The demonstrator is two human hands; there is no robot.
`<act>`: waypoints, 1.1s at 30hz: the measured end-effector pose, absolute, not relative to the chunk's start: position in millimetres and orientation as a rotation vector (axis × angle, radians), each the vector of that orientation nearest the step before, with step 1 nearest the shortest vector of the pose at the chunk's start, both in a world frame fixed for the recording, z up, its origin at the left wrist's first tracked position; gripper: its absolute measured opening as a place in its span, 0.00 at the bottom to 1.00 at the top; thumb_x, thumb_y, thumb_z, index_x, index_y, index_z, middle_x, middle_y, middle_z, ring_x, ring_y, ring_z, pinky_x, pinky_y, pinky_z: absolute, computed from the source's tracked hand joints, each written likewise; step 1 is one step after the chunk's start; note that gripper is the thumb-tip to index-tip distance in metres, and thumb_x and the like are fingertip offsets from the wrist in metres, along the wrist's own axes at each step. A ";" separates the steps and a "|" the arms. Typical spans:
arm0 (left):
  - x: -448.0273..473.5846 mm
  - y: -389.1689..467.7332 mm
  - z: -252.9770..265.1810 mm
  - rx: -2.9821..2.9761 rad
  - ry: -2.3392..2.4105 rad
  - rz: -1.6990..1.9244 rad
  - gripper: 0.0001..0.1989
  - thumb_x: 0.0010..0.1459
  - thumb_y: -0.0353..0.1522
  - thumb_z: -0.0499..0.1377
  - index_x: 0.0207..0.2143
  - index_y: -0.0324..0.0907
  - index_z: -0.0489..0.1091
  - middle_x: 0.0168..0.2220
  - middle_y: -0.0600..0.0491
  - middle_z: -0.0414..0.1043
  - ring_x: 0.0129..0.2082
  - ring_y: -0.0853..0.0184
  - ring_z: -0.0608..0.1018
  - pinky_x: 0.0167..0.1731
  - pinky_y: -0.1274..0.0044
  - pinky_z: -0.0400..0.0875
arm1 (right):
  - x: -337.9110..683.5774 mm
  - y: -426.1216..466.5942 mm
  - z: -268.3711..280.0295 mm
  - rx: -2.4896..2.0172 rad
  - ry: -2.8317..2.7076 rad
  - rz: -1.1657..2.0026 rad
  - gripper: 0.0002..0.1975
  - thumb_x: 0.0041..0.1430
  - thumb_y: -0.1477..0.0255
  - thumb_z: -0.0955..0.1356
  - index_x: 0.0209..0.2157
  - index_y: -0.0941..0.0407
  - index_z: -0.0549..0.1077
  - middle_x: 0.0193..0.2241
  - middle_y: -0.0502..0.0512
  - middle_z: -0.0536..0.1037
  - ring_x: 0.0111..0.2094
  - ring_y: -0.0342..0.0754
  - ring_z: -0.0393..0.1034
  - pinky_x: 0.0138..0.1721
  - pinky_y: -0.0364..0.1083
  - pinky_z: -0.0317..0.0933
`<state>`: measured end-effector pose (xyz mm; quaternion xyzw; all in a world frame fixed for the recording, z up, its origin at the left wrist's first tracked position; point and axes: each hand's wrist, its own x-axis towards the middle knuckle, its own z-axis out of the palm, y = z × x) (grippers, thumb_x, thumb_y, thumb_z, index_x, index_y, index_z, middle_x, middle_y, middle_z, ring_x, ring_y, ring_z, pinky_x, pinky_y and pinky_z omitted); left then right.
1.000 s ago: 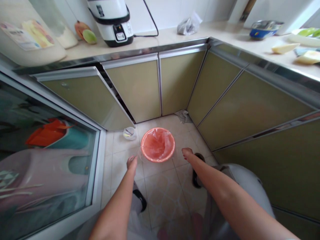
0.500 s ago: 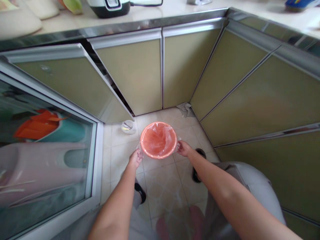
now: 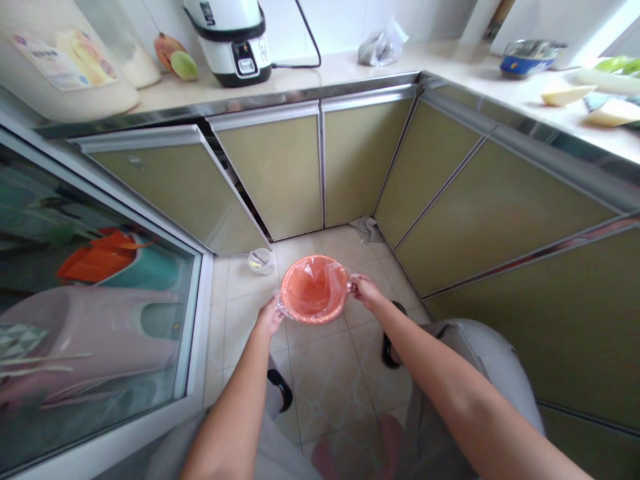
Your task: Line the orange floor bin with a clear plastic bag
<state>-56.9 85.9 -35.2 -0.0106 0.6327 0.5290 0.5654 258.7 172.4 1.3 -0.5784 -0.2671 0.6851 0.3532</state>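
Note:
An orange round bin [image 3: 313, 290] is in the middle of the view, over the tiled floor, lined with a clear plastic bag [image 3: 330, 273] folded over its rim. On the bin's left side, my left hand [image 3: 271, 315] has its fingers closed on the gathered edge of the bag. At the opposite side, my right hand [image 3: 364, 290] pinches another part of the bag's edge close to the rim. The underside of the bin is hidden from above.
Behind the bin, a clear plastic bowl [image 3: 261, 261] sits by the ajar cabinet door [image 3: 175, 183]. A grey cloth [image 3: 367, 229] lies in the cabinet corner. A glass door [image 3: 197, 320] stands at left. The counter [image 3: 335, 73] bears a rice cooker [image 3: 236, 57].
My view has tilted up, showing more of the counter. The bin tips slightly and both hands stay at its sides, still gripping the bag.

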 end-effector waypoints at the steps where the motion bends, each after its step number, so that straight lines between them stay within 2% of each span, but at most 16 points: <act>1: -56.0 88.2 -31.6 -0.012 1.492 1.251 0.09 0.62 0.34 0.66 0.43 0.40 0.75 0.35 0.50 0.80 0.29 0.68 0.80 0.33 0.77 0.72 | 257.4 173.0 4.8 -1.494 -0.720 1.758 0.06 0.59 0.69 0.70 0.33 0.55 0.69 0.23 0.46 0.77 0.22 0.40 0.70 0.23 0.37 0.57; 6: -55.0 101.0 -19.7 -0.013 1.613 1.316 0.06 0.63 0.33 0.62 0.35 0.39 0.73 0.29 0.53 0.77 0.25 0.71 0.77 0.31 0.79 0.67 | 250.5 176.7 17.0 -1.601 -0.813 1.715 0.08 0.61 0.67 0.71 0.33 0.55 0.70 0.26 0.49 0.78 0.24 0.41 0.72 0.25 0.39 0.60; 9: -56.0 105.9 -13.5 0.001 1.641 1.354 0.10 0.61 0.36 0.63 0.30 0.40 0.69 0.27 0.55 0.76 0.25 0.71 0.77 0.32 0.79 0.66 | 247.8 179.6 21.9 -1.730 -0.869 1.689 0.10 0.64 0.65 0.70 0.33 0.56 0.71 0.27 0.51 0.78 0.24 0.42 0.71 0.25 0.40 0.61; 14: -52.1 106.7 2.9 0.061 1.605 1.397 0.16 0.59 0.41 0.65 0.26 0.42 0.66 0.22 0.57 0.71 0.23 0.71 0.74 0.31 0.78 0.67 | 247.8 182.2 29.5 -1.934 -1.070 1.528 0.15 0.64 0.63 0.70 0.27 0.58 0.74 0.22 0.50 0.72 0.21 0.40 0.62 0.20 0.40 0.54; 19: -44.6 101.7 22.3 0.154 1.574 1.418 0.19 0.58 0.45 0.65 0.24 0.42 0.66 0.18 0.60 0.62 0.20 0.72 0.70 0.28 0.79 0.65 | 249.3 180.1 37.2 -1.884 -1.094 1.558 0.14 0.62 0.64 0.71 0.25 0.57 0.74 0.21 0.49 0.70 0.20 0.39 0.58 0.20 0.40 0.53; 24: -40.4 94.9 45.0 0.171 1.503 1.439 0.17 0.58 0.43 0.65 0.25 0.41 0.67 0.16 0.62 0.56 0.17 0.73 0.65 0.23 0.80 0.60 | 248.3 176.8 44.0 -1.718 -1.021 1.646 0.12 0.60 0.66 0.70 0.25 0.58 0.74 0.21 0.49 0.71 0.20 0.39 0.59 0.22 0.40 0.55; 28: -39.9 92.0 67.3 0.220 1.407 1.472 0.15 0.59 0.42 0.65 0.30 0.40 0.72 0.16 0.63 0.53 0.18 0.73 0.64 0.24 0.80 0.62 | 248.5 175.3 54.4 -1.574 -0.958 1.716 0.13 0.58 0.64 0.71 0.26 0.57 0.73 0.21 0.48 0.70 0.20 0.40 0.60 0.24 0.40 0.58; 33: -41.3 91.7 94.0 0.277 1.354 1.490 0.16 0.60 0.43 0.65 0.36 0.37 0.75 0.18 0.62 0.54 0.20 0.72 0.67 0.26 0.79 0.64 | 252.2 178.4 72.0 -1.389 -0.890 1.737 0.14 0.57 0.61 0.73 0.27 0.57 0.74 0.20 0.48 0.70 0.21 0.40 0.60 0.23 0.39 0.56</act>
